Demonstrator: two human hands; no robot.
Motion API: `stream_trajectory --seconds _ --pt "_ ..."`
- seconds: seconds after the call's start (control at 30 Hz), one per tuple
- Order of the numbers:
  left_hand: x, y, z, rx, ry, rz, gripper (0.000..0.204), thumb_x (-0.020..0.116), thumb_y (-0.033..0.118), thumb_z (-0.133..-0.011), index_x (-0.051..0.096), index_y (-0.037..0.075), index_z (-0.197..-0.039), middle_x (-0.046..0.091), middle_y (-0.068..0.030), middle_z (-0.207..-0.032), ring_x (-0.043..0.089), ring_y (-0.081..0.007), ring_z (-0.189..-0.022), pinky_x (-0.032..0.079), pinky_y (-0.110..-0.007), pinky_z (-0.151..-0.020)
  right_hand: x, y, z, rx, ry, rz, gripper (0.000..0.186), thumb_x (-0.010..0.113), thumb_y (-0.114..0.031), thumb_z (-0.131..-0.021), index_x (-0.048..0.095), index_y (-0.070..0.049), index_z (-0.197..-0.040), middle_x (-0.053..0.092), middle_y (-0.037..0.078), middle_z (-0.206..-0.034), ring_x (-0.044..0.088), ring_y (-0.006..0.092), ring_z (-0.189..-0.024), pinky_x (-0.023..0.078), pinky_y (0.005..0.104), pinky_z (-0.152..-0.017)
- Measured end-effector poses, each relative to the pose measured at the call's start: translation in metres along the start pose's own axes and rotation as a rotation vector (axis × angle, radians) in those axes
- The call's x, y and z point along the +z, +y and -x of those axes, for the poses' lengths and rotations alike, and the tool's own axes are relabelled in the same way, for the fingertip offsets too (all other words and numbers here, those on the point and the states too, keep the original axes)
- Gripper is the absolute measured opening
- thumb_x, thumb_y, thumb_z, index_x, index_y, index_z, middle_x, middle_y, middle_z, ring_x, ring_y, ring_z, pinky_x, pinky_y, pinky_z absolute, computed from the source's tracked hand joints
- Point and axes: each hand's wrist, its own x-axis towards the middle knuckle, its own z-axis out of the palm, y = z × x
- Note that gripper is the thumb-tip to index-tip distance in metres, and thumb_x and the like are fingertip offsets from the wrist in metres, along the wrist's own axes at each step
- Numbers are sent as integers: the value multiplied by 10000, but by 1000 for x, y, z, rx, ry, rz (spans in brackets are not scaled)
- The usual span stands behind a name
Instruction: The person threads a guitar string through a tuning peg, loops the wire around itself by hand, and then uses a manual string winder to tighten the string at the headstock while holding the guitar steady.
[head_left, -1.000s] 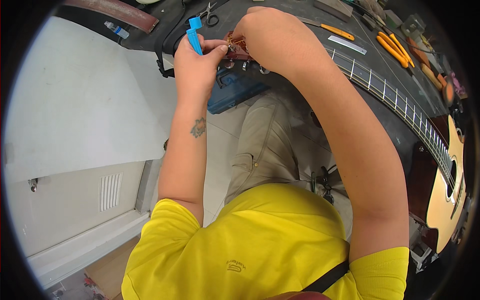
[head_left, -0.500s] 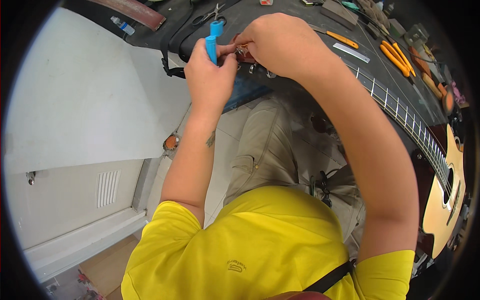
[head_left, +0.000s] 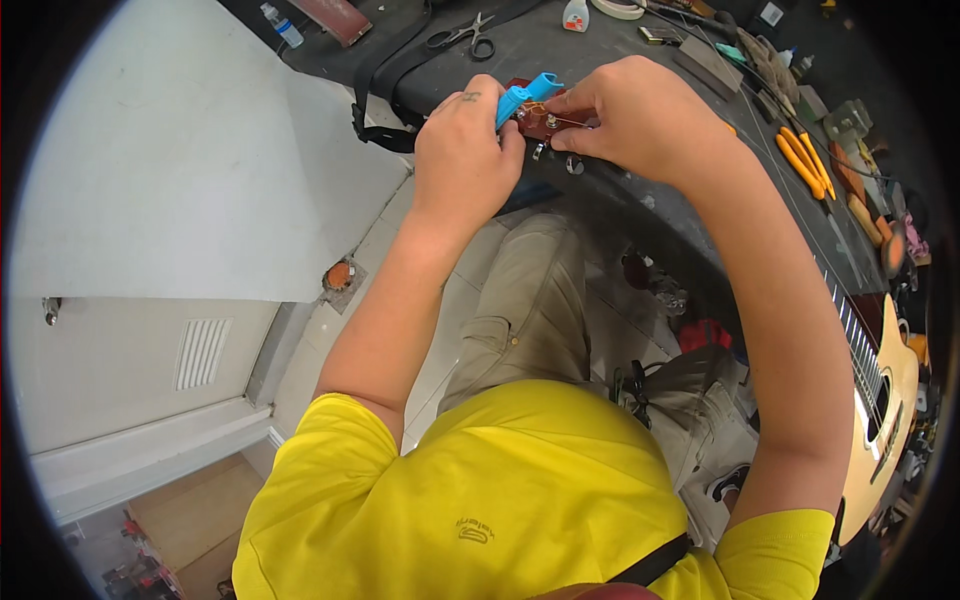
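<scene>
An acoustic guitar lies along the bench, its pale body (head_left: 882, 455) at the right and its reddish-brown headstock (head_left: 537, 124) between my hands. My left hand (head_left: 462, 155) is closed around a blue string winder (head_left: 514, 102), which lies against the headstock's left part. At the headstock's right side, the thumb and fingers of my right hand (head_left: 635, 115) are bent in a pinch on a thin guitar string (head_left: 572, 121) near the tuning posts. Metal tuning pegs (head_left: 573, 164) stick out along the near edge. My right hand and forearm hide most of the neck.
Scissors (head_left: 465, 38), a black strap (head_left: 385, 136) and a white bottle (head_left: 575, 16) lie beyond my hands. Orange-handled pliers (head_left: 802, 163) and a grey block (head_left: 708, 66) are farther right. A white panel (head_left: 190, 170) stands at the left.
Both hands and the headstock now appear farther right and slightly lower as the view has shifted. The string winder has tipped from upright to slanting right. My right thumb now shows, spread below the fingers.
</scene>
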Motion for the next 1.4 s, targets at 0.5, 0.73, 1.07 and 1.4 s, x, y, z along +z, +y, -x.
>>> stream_trajectory --seconds 0.5,0.73,1.07,1.4 --pt "-8 -1 0 2 -33 7 232 797 41 -885 600 18 -1004 765 -178 -918 762 -410 -861 574 -480 -741 -30 9 78 -52 225 218 400 927 -326 -821 888 -138 -1172 725 91 -843 728 330 -828 577 465 -746" --pt "-11 4 -5 98 -48 -77 258 808 55 -881 581 16 -998 759 -172 -910 752 -389 -842 563 -469 -730 -29 14 115 4 325 173 435 966 -229 -755 885 -133 -1172 668 89 -791 692 312 -773 547 455 -705" --pt "-28 -30 33 -492 0 549 297 678 299 -1118 636 26 -1011 610 -2 -735 570 -112 -690 470 -338 -639 -34 12 112 123 243 -45 472 950 -196 -811 857 -102 -1265 756 175 -897 719 357 -835 587 470 -798" --pt "-43 -2 81 -459 -228 286 223 680 259 -1120 707 39 -1109 603 7 -788 523 -89 -725 415 -309 -646 -37 10 112 222 198 -117 457 914 -174 -845 844 -120 -1293 781 235 -946 742 398 -829 605 458 -812"
